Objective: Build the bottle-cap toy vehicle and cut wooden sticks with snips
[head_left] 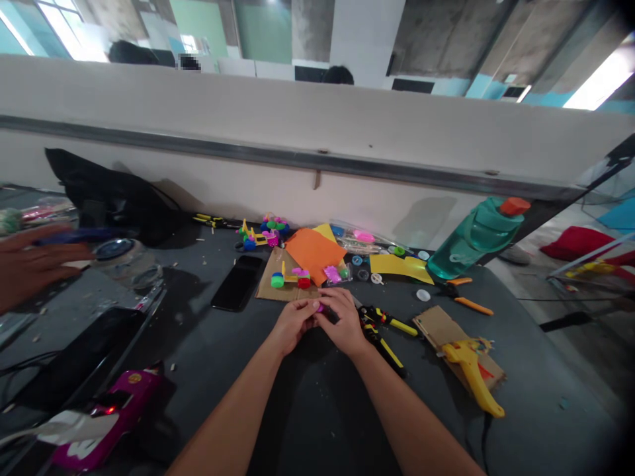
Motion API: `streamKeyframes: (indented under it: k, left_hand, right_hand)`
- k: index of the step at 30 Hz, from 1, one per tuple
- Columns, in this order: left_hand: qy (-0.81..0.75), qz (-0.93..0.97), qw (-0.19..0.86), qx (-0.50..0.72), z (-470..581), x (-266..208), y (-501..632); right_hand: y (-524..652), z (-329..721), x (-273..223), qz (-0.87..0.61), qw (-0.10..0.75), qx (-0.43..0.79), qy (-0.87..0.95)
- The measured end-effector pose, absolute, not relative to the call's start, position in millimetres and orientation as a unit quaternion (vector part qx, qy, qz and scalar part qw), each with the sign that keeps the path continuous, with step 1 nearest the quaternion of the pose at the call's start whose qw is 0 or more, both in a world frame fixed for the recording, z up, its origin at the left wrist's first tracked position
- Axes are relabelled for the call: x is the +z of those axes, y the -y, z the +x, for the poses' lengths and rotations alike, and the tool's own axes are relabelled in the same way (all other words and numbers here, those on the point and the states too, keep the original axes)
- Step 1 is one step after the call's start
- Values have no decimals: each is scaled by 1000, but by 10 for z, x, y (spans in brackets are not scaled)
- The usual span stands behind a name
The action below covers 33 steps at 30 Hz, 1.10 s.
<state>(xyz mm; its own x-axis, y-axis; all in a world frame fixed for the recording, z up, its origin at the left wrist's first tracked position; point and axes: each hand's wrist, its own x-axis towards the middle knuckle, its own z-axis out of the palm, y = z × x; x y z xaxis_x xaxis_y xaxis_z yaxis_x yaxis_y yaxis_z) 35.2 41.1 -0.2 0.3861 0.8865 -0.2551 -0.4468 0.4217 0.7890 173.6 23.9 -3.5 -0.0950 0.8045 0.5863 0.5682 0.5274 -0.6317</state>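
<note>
Close together over the dark table, my left hand and my right hand both pinch a small purple piece. Fingers cover most of it, so its kind does not show. Just beyond them a small toy car with green and red wheels rests on a cardboard sheet. Orange paper lies over that sheet, with a bagged pink piece beside it. Yellow-handled pliers lie right next to my right hand.
A black phone lies to the left, a purple power strip nearer. On the right are a yellow glue gun on cardboard, orange-handled pliers and a green bottle. Another person's hand reaches near a clear jar.
</note>
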Motion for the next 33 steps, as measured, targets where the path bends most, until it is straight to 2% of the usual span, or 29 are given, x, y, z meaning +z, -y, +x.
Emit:
streamKeyframes:
  k: [33]
  left_hand:
    - [-339, 315, 774, 432, 350, 4, -411]
  right_hand:
    - [-255, 1728, -53, -478, 488, 113, 722]
